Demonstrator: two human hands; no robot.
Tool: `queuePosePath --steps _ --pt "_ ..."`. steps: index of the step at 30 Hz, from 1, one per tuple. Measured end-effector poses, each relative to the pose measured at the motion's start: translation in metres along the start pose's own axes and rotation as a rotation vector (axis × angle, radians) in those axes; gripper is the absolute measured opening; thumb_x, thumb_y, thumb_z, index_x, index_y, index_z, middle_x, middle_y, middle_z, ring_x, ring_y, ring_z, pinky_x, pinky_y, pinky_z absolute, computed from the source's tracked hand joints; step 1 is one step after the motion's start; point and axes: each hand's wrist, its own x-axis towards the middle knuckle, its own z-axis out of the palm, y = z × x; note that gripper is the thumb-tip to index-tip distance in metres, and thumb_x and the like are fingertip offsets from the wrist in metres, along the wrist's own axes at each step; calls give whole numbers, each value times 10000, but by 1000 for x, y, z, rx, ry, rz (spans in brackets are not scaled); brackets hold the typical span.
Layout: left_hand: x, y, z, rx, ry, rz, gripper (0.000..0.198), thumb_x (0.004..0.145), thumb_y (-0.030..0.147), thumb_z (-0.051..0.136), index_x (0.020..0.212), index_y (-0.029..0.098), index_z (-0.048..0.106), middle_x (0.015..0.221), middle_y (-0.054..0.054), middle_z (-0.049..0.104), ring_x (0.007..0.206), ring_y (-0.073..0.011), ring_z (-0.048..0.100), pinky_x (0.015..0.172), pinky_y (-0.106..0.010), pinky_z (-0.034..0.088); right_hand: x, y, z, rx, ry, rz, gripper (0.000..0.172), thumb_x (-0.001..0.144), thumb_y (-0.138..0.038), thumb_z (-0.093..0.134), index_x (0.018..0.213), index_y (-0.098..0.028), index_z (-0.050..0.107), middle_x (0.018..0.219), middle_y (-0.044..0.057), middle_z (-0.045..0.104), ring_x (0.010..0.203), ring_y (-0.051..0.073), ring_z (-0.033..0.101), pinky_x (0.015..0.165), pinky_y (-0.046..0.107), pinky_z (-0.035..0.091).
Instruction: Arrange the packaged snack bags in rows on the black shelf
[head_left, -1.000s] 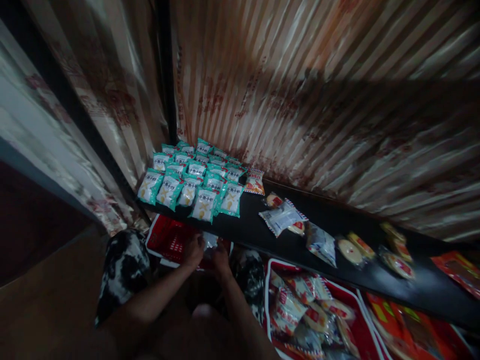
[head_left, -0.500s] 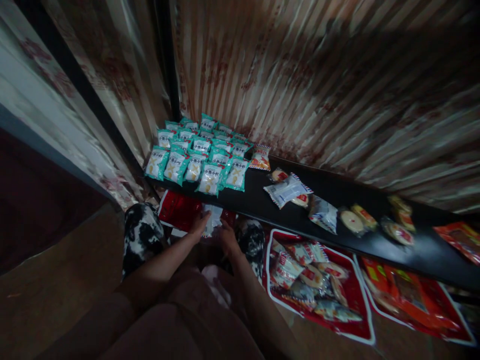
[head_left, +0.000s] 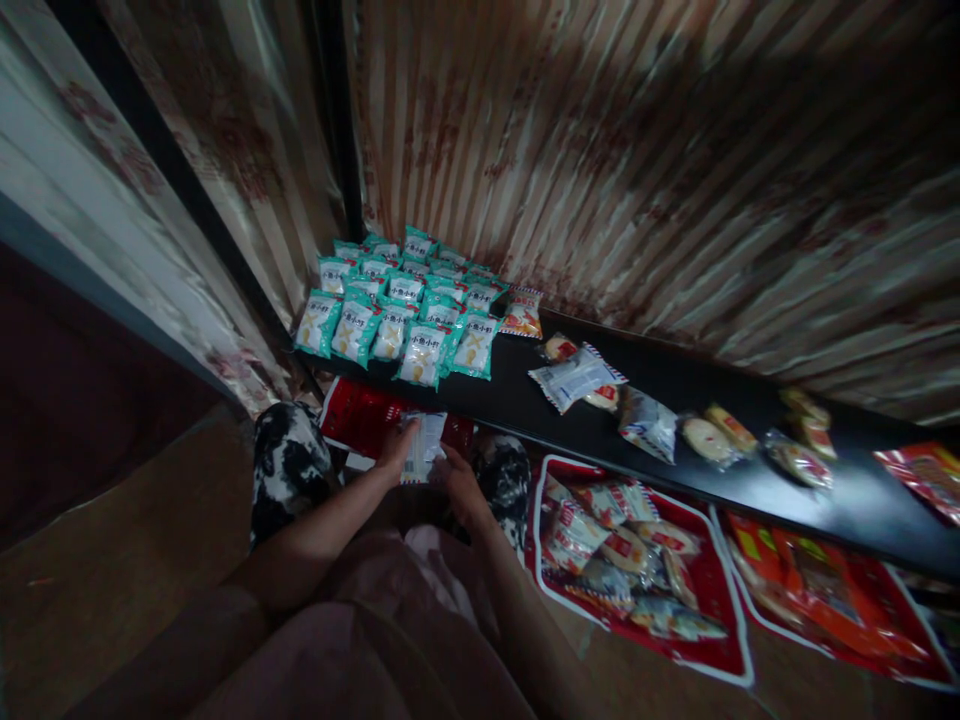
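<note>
Where the black shelf board (head_left: 675, 400) runs along the striped corrugated wall (head_left: 637, 180), both bare hands are held just below its front edge, over a red plastic basket (head_left: 356, 415) that stands on the floor under the board. A small pale, flat, plastic-wrapped packet with printed lines (head_left: 426, 445) is held between the hands, above the basket's right part and just under the shelf edge. The left hand (head_left: 395, 452) is closed on the packet's left edge. The right hand (head_left: 459, 482) is set against the packet's lower right corner with its fingers curled, but in the dim light it cannot be told whether they are clamped on it.

On the left end of the board, a block of teal and white snack packets (head_left: 405, 310) is laid in overlapping rows. Just beside it to the right an orange-red packet (head_left: 521, 315) is placed, and farther right a white packet with a red and blue striped border (head_left: 574, 377) is seen, followed by several clear-wrapped round snacks (head_left: 709, 438).

Below the board, to the right of the hands, a red tray with a white rim (head_left: 731, 665) is filled with mixed wrapped snacks, and a second red tray (head_left: 825, 600) is set beside it. Black and white mottled shapes (head_left: 289, 470) are seen on either side of the hands; what they are cannot be told.
</note>
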Motion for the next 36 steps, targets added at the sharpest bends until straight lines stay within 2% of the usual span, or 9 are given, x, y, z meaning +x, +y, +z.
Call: queuePosePath --steps 4,8,12,16,21,26,31,36 --pt "-5 -2 3 12 24 -32 419 757 553 598 853 153 675 727 -82 706 710 -211 680 578 -255 484 -10 -1 -10 -87 -18 -63 564 650 -436 672 1128 -145 598 921 69 686 800 174 624 724 298 476" --pt "-11 1 5 -1 8 -6 419 728 540 636 876 151 681 771 -76 714 714 -200 675 590 -251 488 -16 -4 -15 -85 -3 -114 557 647 -418 686 1132 -160 596 1024 88 682 900 201 630 783 320 485" --pt "-18 8 6 -15 -24 33 413 726 516 653 896 141 680 773 -79 712 703 -196 674 598 -254 497 -20 -11 -15 -48 -2 -115 537 659 -408 689 1131 -165 607 1061 84 680 959 218 628 838 339 484" --pt "-23 13 6 -19 -38 79 402 740 504 653 940 155 670 829 -71 717 754 -189 677 649 -248 507 -25 -21 -11 -62 15 -109 545 692 -501 678 1110 -155 623 1037 80 688 988 219 625 863 331 482" --pt "-28 15 7 -11 -45 155 361 740 428 677 993 173 651 939 -61 715 866 -192 666 745 -247 502 -27 -27 -9 -85 22 -115 593 726 -589 628 1137 -162 612 1045 81 686 990 226 621 828 317 495" --pt "-29 14 12 20 -59 223 357 791 434 619 1027 166 619 991 -74 701 892 -195 656 755 -257 494 -22 -26 -13 -100 22 -161 583 756 -613 580 1127 -163 614 1021 75 685 921 212 626 817 315 491" --pt "-28 19 20 30 -95 256 420 828 552 531 981 172 625 943 -73 698 849 -189 643 767 -270 479 -22 -28 -18 -175 128 -208 576 753 -659 537 1024 -159 625 884 57 686 832 206 610 745 297 480" --pt "-26 24 32 136 -74 329 374 886 501 454 962 176 623 936 -80 686 845 -176 622 771 -250 461 -25 -34 -22 -289 220 -246 566 771 -689 451 934 -168 603 782 33 639 727 179 559 641 266 439"
